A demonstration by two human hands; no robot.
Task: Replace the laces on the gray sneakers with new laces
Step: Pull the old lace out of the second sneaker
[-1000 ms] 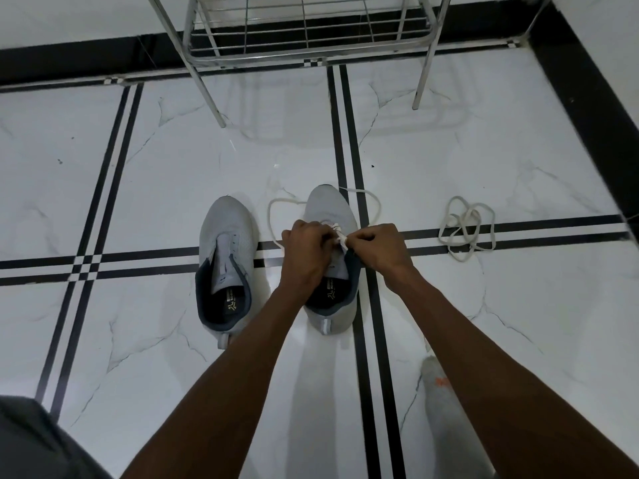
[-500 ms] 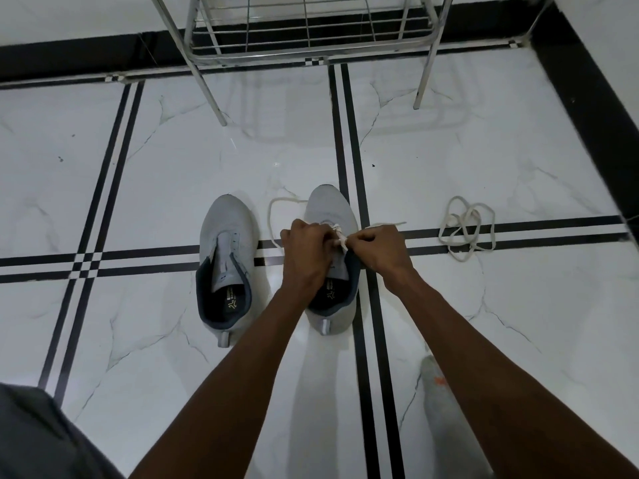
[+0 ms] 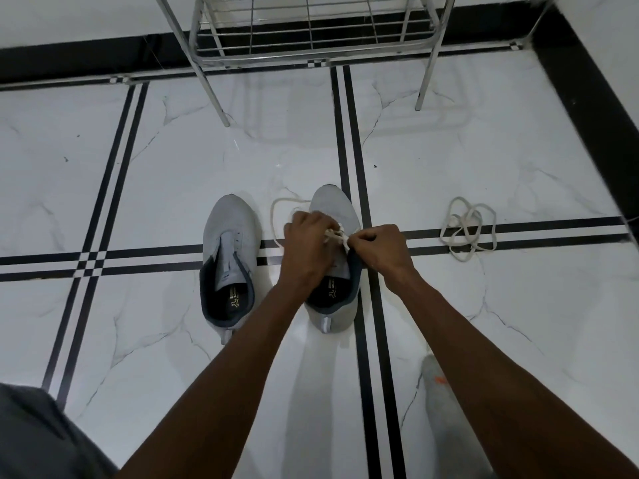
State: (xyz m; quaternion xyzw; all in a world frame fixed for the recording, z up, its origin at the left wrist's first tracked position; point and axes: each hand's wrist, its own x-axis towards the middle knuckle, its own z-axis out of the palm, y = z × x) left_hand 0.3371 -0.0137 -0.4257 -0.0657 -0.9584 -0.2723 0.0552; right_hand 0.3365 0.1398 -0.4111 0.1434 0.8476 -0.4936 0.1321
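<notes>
Right sneaker (image 3: 333,216): stands on the floor (image 3: 449,160), toe pointing away, at the crossing of the black tile stripes; judged placed heel-near so the eyelets face the person for threading.
White lace (image 3: 334,234): crosses over the tongue between the 2 hands; its slack loops out on the floor beside the toe, toward the other shoe.
Left hand (image 3: 307,242): fingers curled over the eyelet area, pinching the lace.
Right hand (image 3: 377,245): fingers curled, pinching the other strand just beside the shoe's right edge, probably pulling it taut.
Left sneaker (image 3: 230,257): just beside its pair, with bare eyelets and no lace, likely waiting its turn.
Loose lace (image 3: 466,233): a tangled pile on the floor well apart to the right, across a stripe; whether old or new I cannot tell.
Metal rack (image 3: 311,36): at the floor's far edge by the wall.
Hidden: both hands cover the eyelets, so how many rows are threaded is unclear; fingertips are out of sight; the rack's top is cut off.
</notes>
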